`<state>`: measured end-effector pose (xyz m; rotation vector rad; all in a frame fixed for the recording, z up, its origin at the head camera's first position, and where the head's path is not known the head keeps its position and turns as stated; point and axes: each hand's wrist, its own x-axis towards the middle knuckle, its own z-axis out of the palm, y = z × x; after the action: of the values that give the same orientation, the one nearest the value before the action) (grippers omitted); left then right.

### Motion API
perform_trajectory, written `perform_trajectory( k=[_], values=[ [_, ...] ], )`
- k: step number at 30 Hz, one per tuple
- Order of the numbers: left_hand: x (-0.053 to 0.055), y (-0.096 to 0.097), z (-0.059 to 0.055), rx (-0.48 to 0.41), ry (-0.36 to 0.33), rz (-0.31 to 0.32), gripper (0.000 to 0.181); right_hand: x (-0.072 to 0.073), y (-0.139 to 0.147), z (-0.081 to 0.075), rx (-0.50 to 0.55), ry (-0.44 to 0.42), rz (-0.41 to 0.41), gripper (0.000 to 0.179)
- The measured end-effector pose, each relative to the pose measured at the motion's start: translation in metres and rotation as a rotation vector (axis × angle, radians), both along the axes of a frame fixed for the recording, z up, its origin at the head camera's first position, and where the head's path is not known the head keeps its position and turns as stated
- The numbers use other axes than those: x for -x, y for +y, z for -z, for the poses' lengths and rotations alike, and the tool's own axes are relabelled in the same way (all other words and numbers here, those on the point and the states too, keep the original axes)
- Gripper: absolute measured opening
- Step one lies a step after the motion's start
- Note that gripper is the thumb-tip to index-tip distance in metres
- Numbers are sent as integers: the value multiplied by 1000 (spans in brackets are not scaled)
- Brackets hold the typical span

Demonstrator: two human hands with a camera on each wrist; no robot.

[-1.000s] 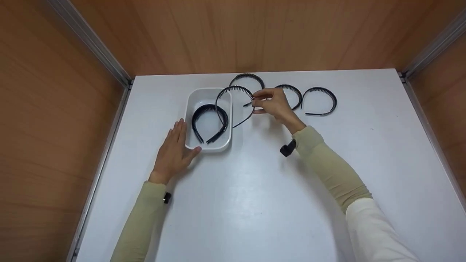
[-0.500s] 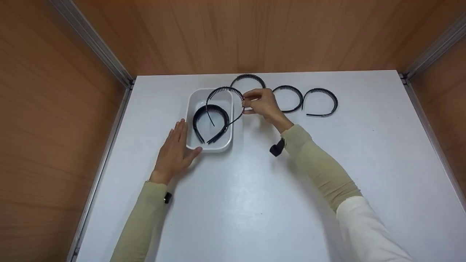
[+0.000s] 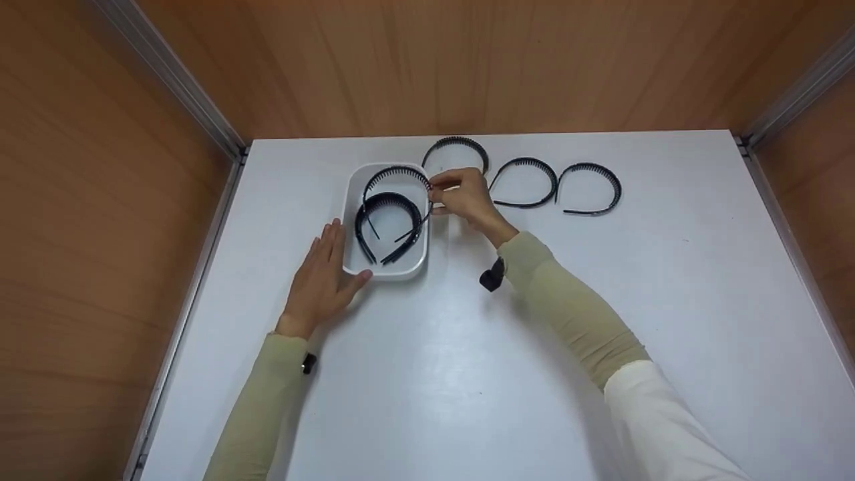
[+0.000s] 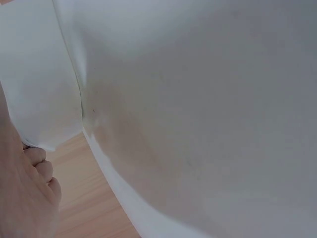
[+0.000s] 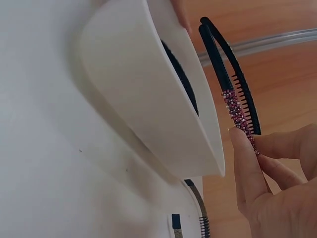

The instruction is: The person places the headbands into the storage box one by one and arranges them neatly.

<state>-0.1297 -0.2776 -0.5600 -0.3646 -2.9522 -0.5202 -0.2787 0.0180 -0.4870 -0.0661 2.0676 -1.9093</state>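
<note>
My right hand (image 3: pixel 464 197) pinches a black toothed headband (image 3: pixel 397 170) by its side. In the head view this headband overlaps the white plastic tub (image 3: pixel 387 274); the right wrist view puts it just above the rim, with pink and silver beads (image 5: pixel 237 113) along its outer band. Black headbands (image 3: pixel 369 252) lie stacked inside the tub, teeth facing inward. Flat against the tub's left side rests my left hand (image 3: pixel 317 284), fingers straight and thumb at the near corner. The left wrist view catches that hand (image 4: pixel 29 183) at the tub's white wall (image 4: pixel 44 79).
Three more headbands lie on the white table (image 3: pixel 434 374): a back one (image 3: pixel 456 140) behind the tub's right corner, a middle one (image 3: pixel 552 180), and a right one (image 3: pixel 614 184). Wooden panels (image 3: pixel 434 67) rise behind the table and at both sides.
My right hand has moved left with the pinched headband, bringing it from the tub's right edge to over the tub. The middle headband shows more fully now. My left hand has stayed put.
</note>
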Motion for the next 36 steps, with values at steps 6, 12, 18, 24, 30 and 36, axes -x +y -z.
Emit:
perform_trajectory(
  k=[6,12,18,24,30,36],
  values=[
    [0,0,0,3,5,1,101,-2,-7,4,-22,33,-4,24],
    [-2,-1,-4,19,-45,-6,100,-6,-15,7,-54,75,-18,24],
    [-2,0,-5,19,-48,-8,101,-9,-24,7,-111,116,-20,23],
    [-1,0,-4,15,-50,-5,101,-10,-31,7,-156,125,-15,23],
    [0,0,-3,16,-47,-6,103,-12,-38,6,-199,137,-25,23],
    [-2,1,-4,9,-27,0,101,-13,-42,6,-247,154,-47,26]
  ],
)
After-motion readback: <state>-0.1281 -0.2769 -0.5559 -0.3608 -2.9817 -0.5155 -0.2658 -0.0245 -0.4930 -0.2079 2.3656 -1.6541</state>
